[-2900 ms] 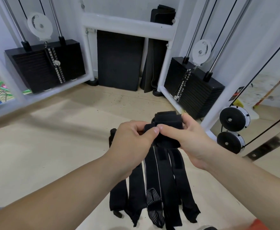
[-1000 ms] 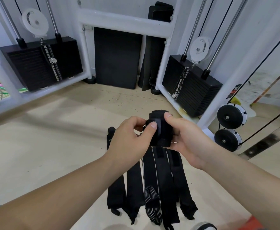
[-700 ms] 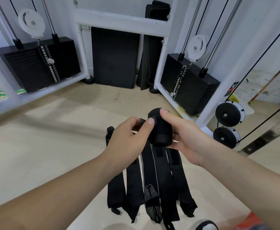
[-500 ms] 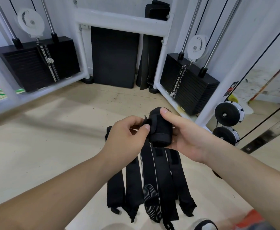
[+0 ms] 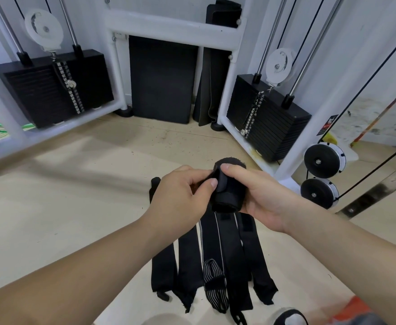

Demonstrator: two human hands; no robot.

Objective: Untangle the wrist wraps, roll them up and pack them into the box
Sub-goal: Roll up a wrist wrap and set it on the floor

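A rolled black wrist wrap (image 5: 228, 188) sits upright between both hands above the floor. My right hand (image 5: 265, 198) grips the roll from the right, thumb laid across its top. My left hand (image 5: 180, 198) pinches the wrap's loose end flap against the roll's left side. Below, several flat black wrist wraps (image 5: 215, 261) lie side by side on the beige floor; one (image 5: 214, 285) has white stripes at its near end. No box is in view.
Cable machine weight stacks stand at back left (image 5: 51, 87) and right (image 5: 267, 123) inside a white frame (image 5: 175, 24). Black mats (image 5: 161, 78) lean on the back wall. Two black pulley wheels (image 5: 321, 174) sit at the right. A shoe toe (image 5: 288, 317) shows at the bottom edge.
The wrap went from a partly rolled strip to a tight roll. My left thumb has shifted onto the end flap, and my right hand has wrapped further round the roll.
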